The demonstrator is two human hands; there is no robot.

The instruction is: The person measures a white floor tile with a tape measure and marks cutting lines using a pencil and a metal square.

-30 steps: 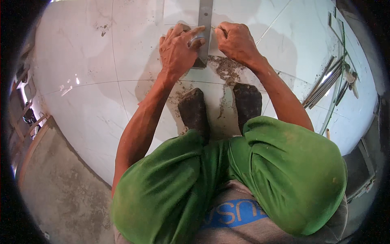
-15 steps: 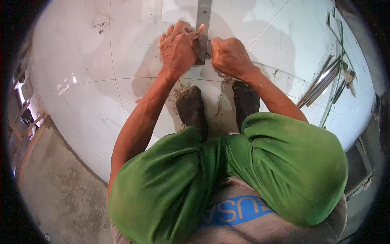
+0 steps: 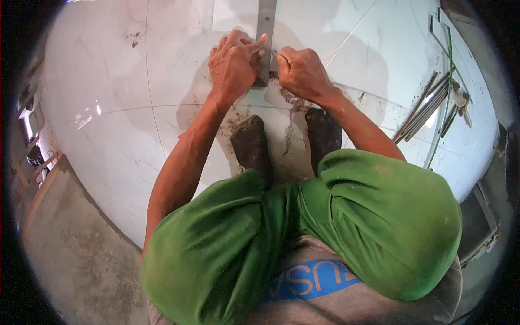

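My left hand [image 3: 232, 64] lies flat over a long grey metal straightedge [image 3: 266, 27], fingers spread, thumb pointing across it. The bar runs away from me across a glossy white sheet [image 3: 119, 70], and its near end shows beside my palm. Just right of the bar, my right hand [image 3: 305, 73] is closed in a fist, knuckles up. A small thin tip [image 3: 275, 52] shows at its left side, close to the bar's edge; the rest is hidden in the fist, so its kind cannot be made out.
My dark-covered feet [image 3: 252, 143] rest on the sheet below my hands. Dirt crumbs and thin lines mark the surface. Several thin dark strips [image 3: 425, 111] and a long green strip [image 3: 445, 103] lie at the right. Concrete floor [image 3: 86, 244] shows at the lower left.
My right fist has shifted very slightly away from me along the straightedge. My left hand still presses on the bar. The whole view has moved a little.
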